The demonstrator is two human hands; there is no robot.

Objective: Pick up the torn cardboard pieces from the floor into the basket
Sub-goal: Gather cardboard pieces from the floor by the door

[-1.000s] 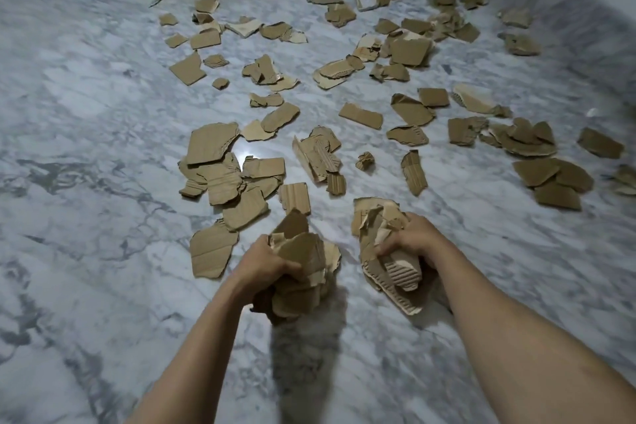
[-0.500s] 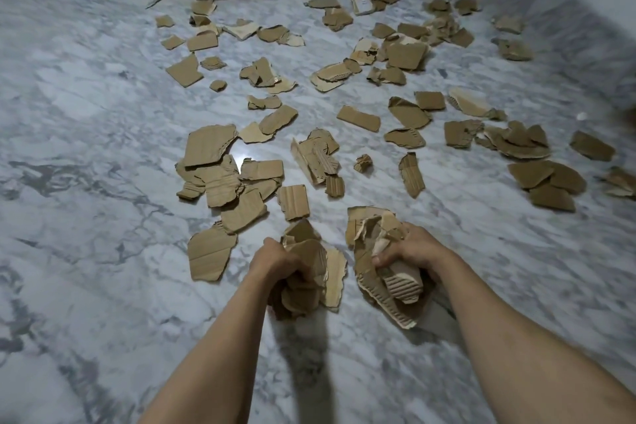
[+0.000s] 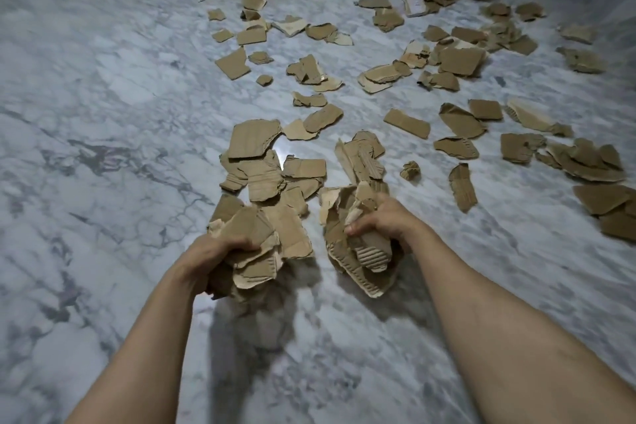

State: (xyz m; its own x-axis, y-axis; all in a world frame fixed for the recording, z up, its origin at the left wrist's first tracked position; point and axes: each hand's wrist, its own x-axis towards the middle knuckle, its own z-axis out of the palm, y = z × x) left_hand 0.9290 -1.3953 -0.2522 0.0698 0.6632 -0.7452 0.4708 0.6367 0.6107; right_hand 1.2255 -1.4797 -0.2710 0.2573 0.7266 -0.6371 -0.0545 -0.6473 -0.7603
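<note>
As each grip clamps, L hand (image 3: 220, 253), R hand (image 3: 382, 217), cardboard bunches (image 3: 275, 234)

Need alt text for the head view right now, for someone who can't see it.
Both hands, left hand and right hand, each grip a bundle of torn cardboard pieces above a marble floor. Many more scraps lie scattered ahead; no basket is visible.

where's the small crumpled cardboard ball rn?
Head view, right of centre: the crumpled cardboard ball lies alone on the marble floor, just beyond the right hand, between a ridged pile and a long strip.
</note>
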